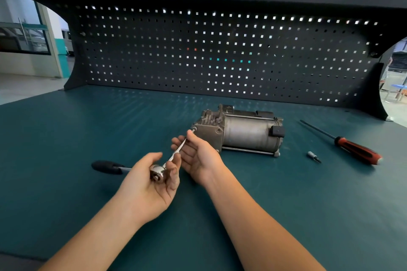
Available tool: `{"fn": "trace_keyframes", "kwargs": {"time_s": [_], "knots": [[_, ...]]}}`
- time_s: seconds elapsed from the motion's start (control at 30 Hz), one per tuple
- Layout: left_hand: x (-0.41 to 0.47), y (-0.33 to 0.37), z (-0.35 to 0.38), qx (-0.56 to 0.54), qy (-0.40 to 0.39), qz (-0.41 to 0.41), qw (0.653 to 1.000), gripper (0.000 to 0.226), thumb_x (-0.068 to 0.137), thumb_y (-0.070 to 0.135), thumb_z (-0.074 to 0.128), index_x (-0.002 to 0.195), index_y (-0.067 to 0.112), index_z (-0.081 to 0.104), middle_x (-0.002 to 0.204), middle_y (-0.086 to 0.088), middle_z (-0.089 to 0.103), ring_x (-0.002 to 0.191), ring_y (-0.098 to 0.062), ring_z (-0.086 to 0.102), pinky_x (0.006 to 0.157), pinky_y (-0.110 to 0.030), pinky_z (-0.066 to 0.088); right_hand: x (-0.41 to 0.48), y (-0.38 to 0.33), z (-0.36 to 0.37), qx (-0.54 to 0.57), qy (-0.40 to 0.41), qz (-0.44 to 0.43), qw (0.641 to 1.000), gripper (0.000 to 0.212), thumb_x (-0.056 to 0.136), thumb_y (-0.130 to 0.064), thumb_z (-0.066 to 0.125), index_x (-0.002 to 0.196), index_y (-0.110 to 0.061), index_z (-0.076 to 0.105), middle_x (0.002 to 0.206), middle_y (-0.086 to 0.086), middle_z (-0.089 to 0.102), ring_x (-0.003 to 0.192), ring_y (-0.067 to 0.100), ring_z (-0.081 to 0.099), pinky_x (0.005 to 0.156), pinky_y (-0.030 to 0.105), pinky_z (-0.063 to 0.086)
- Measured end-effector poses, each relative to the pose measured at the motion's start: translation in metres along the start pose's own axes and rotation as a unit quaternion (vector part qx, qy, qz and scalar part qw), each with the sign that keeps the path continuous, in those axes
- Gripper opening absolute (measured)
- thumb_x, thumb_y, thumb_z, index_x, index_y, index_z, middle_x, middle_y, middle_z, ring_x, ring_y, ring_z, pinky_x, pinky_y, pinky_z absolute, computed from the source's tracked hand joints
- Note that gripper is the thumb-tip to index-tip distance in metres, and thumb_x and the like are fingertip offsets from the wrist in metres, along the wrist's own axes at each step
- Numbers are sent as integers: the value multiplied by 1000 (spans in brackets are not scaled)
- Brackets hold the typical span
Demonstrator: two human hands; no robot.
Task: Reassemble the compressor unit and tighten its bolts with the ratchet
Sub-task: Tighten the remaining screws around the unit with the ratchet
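Curling round the chrome head of the ratchet, the left hand is holding the tool off the near-left end of the compressor unit. Its black handle is pointing away from the compressor. The right hand is sitting closer to the compressor, palm up, its thumb and fingertips closing lightly on the extension bar to steady it.

The compressor is lying on its side on the green bench top, its square end plate facing the hands and its body running away to the right. The bar's long axis is running from the ratchet head straight toward the bolt at the plate's upper-left corner. Its tip is reaching that bolt, though whether it is fully seated is hard to tell.

Tightening probably depends on keeping the bar in line with the bolt while the handle is swinging. A screwdriver and a small bit are lying beyond the compressor's far-right end.
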State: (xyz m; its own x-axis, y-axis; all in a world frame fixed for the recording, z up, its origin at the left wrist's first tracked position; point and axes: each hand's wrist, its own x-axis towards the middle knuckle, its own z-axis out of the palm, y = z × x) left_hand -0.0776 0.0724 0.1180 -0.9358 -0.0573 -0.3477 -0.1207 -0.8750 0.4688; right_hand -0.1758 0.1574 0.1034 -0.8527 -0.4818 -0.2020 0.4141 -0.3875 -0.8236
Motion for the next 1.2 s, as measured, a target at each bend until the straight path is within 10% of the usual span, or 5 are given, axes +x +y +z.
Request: {"fn": "trace_keyframes", "kwargs": {"time_s": [0.33, 0.77, 0.87, 1.07, 1.2], "knots": [[-3, 5, 7, 354, -21, 124, 927, 27, 89, 7, 55, 110, 22, 64, 54, 0, 57, 38, -7, 47, 34, -15, 33, -2, 0, -1, -2, 10, 14, 1000, 23, 91, -34, 56, 81, -14, 64, 72, -2, 72, 71, 10, 66, 58, 22, 46], [15, -8, -6, 901, 70, 367, 220, 77, 91, 37, 47, 142, 35, -12, 104, 1, 55, 92, -26, 61, 65, -33, 40, 3, 3, -6, -42, 38, -35, 998, 24, 82, -28, 70, 84, -4, 65, 70, 7, 72, 61, 15, 68, 60, 25, 55], [18, -5, -8, 876, 59, 356, 321, 76, 90, 42, 49, 139, 43, -8, 88, 10, 53, 86, -19, 60, 66, -32, 43, 4, 2, -5, -47, 48, -38, 997, 22, 84, -26, 69, 88, -5, 64, 82, 10, 71, 69, 17, 68, 64, 26, 55], [9, -2, -3, 426, -67, 132, 892, 40, 83, 24, 64, 122, 23, 52, 58, 8, 56, 47, -5, 54, 46, -20, 47, 2, -3, -2, -36, 41, -20, 998, 18, 88, -25, 63, 78, -10, 63, 60, -1, 68, 56, 11, 63, 55, 22, 49], [-2, 5, 10, 75, -61, 30, 995, 25, 90, 26, 52, 91, 2, 58, 59, -5, 55, 41, -8, 54, 43, -23, 52, 2, -4, -1, -14, 9, -1, 1000, 21, 90, -29, 59, 80, -11, 63, 70, 1, 72, 63, 12, 67, 69, 26, 52]]}}
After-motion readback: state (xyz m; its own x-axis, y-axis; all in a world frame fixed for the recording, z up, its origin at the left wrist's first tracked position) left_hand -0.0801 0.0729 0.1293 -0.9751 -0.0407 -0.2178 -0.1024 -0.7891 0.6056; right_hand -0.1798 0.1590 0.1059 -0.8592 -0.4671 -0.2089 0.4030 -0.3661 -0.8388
